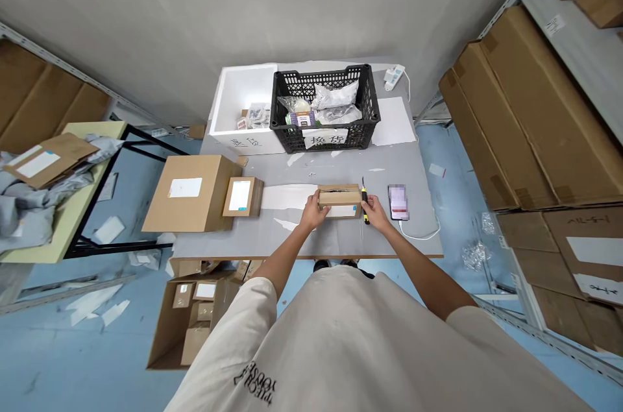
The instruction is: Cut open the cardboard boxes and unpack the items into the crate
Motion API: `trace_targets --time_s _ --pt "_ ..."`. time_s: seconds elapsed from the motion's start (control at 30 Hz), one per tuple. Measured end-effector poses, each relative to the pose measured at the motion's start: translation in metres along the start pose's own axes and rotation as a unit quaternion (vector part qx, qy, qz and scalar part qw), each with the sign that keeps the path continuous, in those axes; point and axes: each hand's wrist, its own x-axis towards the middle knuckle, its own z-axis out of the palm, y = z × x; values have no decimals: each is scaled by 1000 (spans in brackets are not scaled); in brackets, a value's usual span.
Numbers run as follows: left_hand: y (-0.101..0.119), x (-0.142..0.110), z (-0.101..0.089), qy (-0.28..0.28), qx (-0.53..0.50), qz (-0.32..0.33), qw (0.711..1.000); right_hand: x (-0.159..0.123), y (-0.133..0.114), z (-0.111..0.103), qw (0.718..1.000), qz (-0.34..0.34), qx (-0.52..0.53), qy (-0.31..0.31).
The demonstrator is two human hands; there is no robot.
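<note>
A small cardboard box (pixel 341 198) with a white label on its front side lies near the table's front edge, and a gap shows along its top. My left hand (pixel 314 211) grips its left end, thumb on the front. At the opposite end, the fingers of my right hand (pixel 376 212) are closed against the box's right edge. A yellow and black utility knife (pixel 364 194) lies beside that end, partly covered by my right fingers. Farther right, a phone (pixel 398 202) with a lit screen lies flat, a white cable attached.
Behind are a white foam box (pixel 221 100) and a black plastic crate (pixel 324 138) holding bagged items. A large carton (pixel 189 194) and a smaller box (pixel 243 196) stand left. A power strip (pixel 394 78) sits at back right. Carton-filled shelves flank the table (pixel 302 243).
</note>
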Motion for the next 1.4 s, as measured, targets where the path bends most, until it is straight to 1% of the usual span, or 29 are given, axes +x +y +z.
trace_targets --time_s 0.07,0.13,0.23,0.33,0.5,0.57,0.63,0.73,0.8,0.93,1.2,1.27,1.4 --pt "8 8 3 -16 -14 -20 1000 1 -1 -11 1000 12 -9 19" --pt "12 15 7 -25 -35 -38 998 1 0 -21 999 23 -7 23" --pt "11 19 15 -15 -62 -51 997 -2 5 -29 999 36 2 26" --pt "4 17 21 -20 -73 -52 996 -4 10 -29 999 40 0 35" --pt "-3 8 26 -66 -50 -67 994 -7 11 -23 998 42 -6 35" --pt "-3 5 27 -86 -55 -56 993 -8 9 -20 998 50 -12 26" --pt "-2 3 27 -74 -55 -34 995 -9 5 -19 999 42 -9 28" --pt "1 1 23 -12 -39 -19 999 -8 -1 -20 998 11 13 52" --pt "5 0 19 3 -36 -19 999 -6 -4 -22 998 -3 26 62" --pt "11 -4 14 -6 -13 -34 999 -2 -7 -24 998 -5 25 58" --pt "10 -5 25 -6 26 -85 996 -6 0 -23 1000 1 23 18" --pt "10 -5 24 -6 15 -78 997 -7 -1 -24 1000 4 16 12" --pt "12 -8 20 6 -20 -33 999 -8 -10 -25 1000 -8 -7 11"
